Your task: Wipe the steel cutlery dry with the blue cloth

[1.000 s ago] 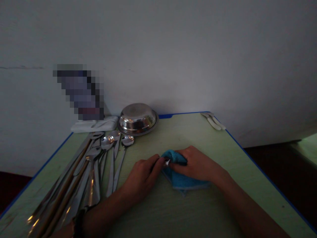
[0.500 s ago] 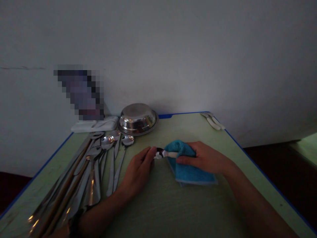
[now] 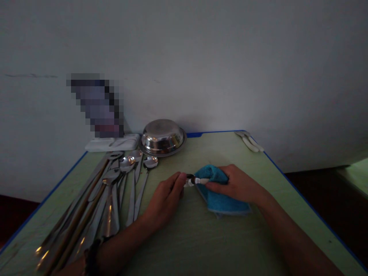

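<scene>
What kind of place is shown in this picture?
Probably a home, perhaps a kitchen or dining corner: a table bearing spoons and an upside-down metal bowl.

We are holding a small utensil (image 3: 203, 181) crosswise, its shiny metal end running into our left grip (image 3: 166, 196), which is hiding the tip and so its kind. Its pale handle is pointing right, into a blue cloth (image 3: 222, 201) that our right grip (image 3: 237, 183) is bunching; the cloth's pale-edged lower part is spreading loosely toward us.
</scene>
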Tool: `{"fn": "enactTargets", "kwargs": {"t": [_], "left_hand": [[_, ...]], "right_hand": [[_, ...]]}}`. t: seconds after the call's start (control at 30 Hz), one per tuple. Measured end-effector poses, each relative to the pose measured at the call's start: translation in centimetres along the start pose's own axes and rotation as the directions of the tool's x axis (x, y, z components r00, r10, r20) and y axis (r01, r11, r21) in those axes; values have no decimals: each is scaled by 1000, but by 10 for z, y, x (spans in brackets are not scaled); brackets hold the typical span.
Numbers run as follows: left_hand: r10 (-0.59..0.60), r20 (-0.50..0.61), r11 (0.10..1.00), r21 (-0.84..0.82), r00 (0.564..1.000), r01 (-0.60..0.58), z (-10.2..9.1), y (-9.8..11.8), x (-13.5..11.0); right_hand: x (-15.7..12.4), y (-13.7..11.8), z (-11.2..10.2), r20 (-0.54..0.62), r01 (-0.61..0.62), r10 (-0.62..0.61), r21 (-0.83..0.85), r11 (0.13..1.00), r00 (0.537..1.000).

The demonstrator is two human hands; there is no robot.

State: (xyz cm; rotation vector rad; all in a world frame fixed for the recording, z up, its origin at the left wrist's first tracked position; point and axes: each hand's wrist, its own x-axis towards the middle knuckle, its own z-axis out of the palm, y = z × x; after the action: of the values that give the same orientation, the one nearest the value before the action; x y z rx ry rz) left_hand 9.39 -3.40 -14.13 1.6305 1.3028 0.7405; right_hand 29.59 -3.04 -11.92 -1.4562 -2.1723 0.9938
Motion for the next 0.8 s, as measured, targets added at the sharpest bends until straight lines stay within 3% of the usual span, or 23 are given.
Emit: {"fn": "enactTargets", "kwargs": {"t": [0.4,0.67,0.8], "left_hand": [[29,13,985,-171,1000,-26,1,-8,1],[52,-51,990,-126,997,-58,1,-9,3],[58,-15,998,32,998,-57,0,-3,3]], "right_hand": [[4,2,10,-146,51,-56,-39,998,988],[10,2,21,-177,94,-82,60,994,981],[10,-1,23,-158,125,-112,79,989,981]]}}
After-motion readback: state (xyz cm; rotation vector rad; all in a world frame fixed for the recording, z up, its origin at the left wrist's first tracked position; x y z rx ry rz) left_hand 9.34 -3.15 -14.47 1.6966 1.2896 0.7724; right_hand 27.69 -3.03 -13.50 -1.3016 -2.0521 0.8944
